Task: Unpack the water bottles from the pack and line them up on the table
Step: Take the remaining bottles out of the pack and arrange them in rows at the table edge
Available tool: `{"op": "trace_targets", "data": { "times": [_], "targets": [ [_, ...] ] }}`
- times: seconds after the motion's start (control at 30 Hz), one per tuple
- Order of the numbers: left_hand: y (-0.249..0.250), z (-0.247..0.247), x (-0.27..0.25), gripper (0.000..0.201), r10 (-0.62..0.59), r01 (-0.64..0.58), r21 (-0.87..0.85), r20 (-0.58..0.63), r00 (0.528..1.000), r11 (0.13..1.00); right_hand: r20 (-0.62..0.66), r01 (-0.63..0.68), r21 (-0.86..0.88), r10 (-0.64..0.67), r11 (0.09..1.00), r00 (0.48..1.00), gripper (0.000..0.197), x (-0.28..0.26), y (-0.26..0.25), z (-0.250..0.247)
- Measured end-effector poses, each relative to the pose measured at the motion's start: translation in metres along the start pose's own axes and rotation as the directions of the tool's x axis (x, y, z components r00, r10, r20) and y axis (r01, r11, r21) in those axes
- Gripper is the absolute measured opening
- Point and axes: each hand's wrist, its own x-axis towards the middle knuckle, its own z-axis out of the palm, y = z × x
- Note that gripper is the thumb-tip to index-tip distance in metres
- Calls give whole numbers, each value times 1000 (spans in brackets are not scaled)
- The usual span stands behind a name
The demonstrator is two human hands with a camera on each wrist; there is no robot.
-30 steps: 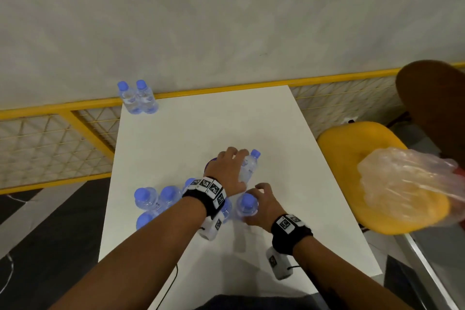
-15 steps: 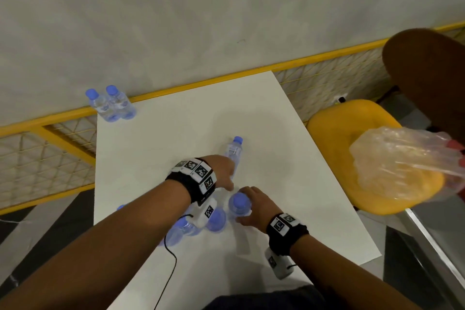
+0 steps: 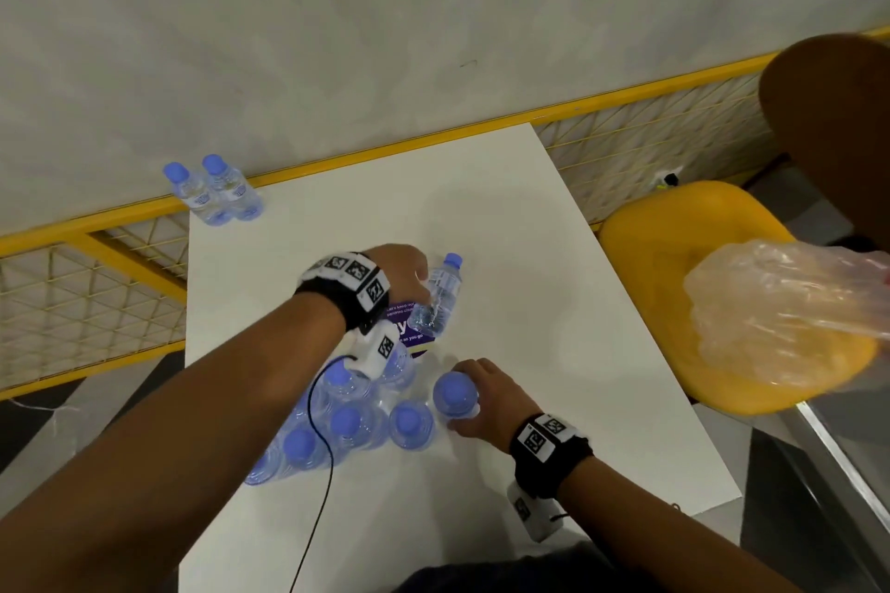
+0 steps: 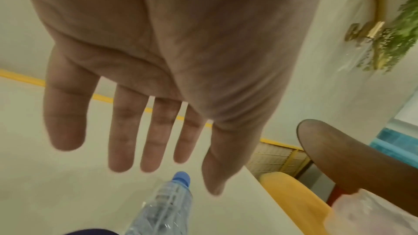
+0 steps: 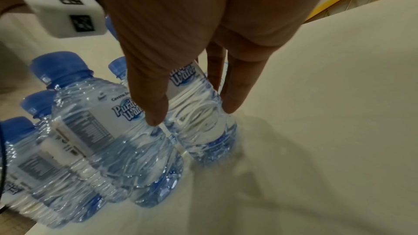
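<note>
Mid-unpack: one loose bottle (image 3: 439, 294) is tipped on the counter (image 3: 505, 226), just under the left hand (image 3: 397, 274), whose fingers (image 4: 123, 131) are spread wide, holding nothing. An end bottle (image 5: 201, 113) of the pack (image 3: 346, 424) is held by the right hand (image 3: 481, 400). Next, prob. the tipped one gets grabbed and stood by the two at the far corner (image 3: 216, 190). Wrap is hard to see.

Far-left desk (image 3: 505, 217) corner: two bottles (image 3: 212, 193) standing side by side.
Desk middle: tilted bottle (image 3: 440, 291) leaning beyond the pack (image 3: 346, 419).
Near edge: pack sitting left of centre.
Right of desk: chair (image 3: 674, 246) carrying a bag (image 3: 780, 318).
</note>
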Motion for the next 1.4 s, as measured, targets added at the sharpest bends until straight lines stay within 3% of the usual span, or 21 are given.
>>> {"op": "trace_targets", "data": {
  "times": [0.1, 0.27, 0.4, 0.5, 0.73, 0.9, 1.03, 1.2, 1.4],
  "targets": [
    [-4, -6, 29, 61, -42, 42, -11, -48, 998, 999, 12, -4, 6, 4, 1000, 1000, 70, 0, 0, 2],
    [-5, 18, 72, 78, -84, 84, -2, 6, 996, 996, 22, 2, 14, -2, 1000, 1000, 71, 0, 4, 5],
    [9, 29, 91, 65, -77, 69, 63, 141, 987, 996, 31, 9, 7, -9, 1000, 999, 67, 2, 4, 2],
    [21, 34, 105, 69, -67, 37, 135, 221, 973, 990, 43, 5, 6, -5, 1000, 999, 67, 5, 6, 3],
    [32, 30, 126, 70, -79, 54, 93, 291, 953, 994, 53, 4, -29, -3, 1000, 999, 70, 14, 18, 10],
    [25, 39, 130, 81, -65, 59, 39, 196, 979, 998, 45, 2, -33, 0, 999, 999, 66, 14, 18, 13],
    [29, 33, 108, 65, -47, 52, -30, 128, 991, 998, 34, 12, -28, -11, 1000, 999, 67, 15, 19, 13],
    [18, 23, 74, 52, 75, -84, -141, -69, 995, 986, 40, 0, -20, 1, 1000, 999, 67, 15, 16, 11],
    [-2, 28, 35, 51, 216, -220, -41, -86, 973, 975, 31, -2, -15, 3, 1000, 1000, 65, 11, 10, 6]
  ]
}}
